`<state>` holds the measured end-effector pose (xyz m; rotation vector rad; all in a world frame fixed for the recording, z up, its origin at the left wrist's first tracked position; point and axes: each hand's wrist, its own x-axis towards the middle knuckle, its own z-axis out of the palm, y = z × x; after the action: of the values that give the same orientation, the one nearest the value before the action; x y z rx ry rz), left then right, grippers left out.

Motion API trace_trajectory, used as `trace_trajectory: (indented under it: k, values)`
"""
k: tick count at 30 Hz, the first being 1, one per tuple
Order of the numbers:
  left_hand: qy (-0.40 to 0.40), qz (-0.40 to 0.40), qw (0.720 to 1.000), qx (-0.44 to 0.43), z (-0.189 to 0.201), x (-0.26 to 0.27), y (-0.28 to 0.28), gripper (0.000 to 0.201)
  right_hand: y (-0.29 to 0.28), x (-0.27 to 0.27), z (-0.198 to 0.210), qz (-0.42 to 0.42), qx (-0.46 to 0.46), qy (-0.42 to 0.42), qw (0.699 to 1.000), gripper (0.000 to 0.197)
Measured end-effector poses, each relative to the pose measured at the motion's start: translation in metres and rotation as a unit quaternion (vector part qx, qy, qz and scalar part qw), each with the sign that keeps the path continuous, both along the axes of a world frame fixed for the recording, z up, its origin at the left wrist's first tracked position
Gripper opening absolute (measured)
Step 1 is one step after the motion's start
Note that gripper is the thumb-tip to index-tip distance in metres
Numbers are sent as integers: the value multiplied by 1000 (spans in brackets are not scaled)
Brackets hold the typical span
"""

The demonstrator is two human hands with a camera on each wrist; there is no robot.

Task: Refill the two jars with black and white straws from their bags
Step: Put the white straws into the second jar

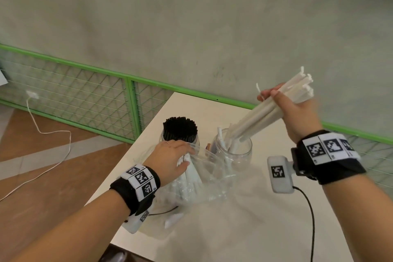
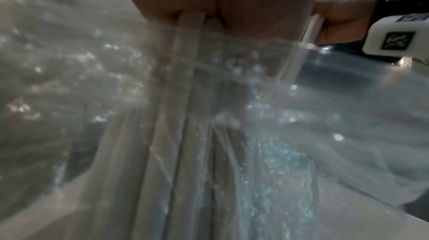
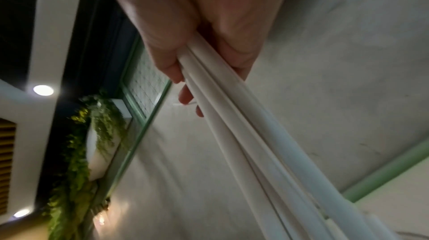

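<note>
Two jars on the desk: the black-straw jar stands packed full, and just beside it the white-straw jar holds only a few. The right hand has its grip clenched round a bundle of white straws, tilted, lower ends dipping into that jar's mouth. The left hand grips the white straws in the clear bag, which crowds the jars' near side. No readable writing, only black-and-white marker squares on both wristbands. A black cable crosses the desk.
</note>
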<state>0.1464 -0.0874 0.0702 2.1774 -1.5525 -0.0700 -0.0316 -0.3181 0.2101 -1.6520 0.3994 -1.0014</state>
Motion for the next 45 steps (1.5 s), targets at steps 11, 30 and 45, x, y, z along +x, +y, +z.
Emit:
trace_trajectory:
  k: [11,30,45]
  values:
    - [6,10,1000,1,-1,-2,-1,42,-33,52,-104,-136,22,267,954,20]
    - [5,18,1000,-7,-5,1,-2,38,-26,44,-136,-31,-225,354,907,90]
    - [8,20,1000,-5,-8,2,-2,36,-39,101,-148,-10,-229,386,894,51]
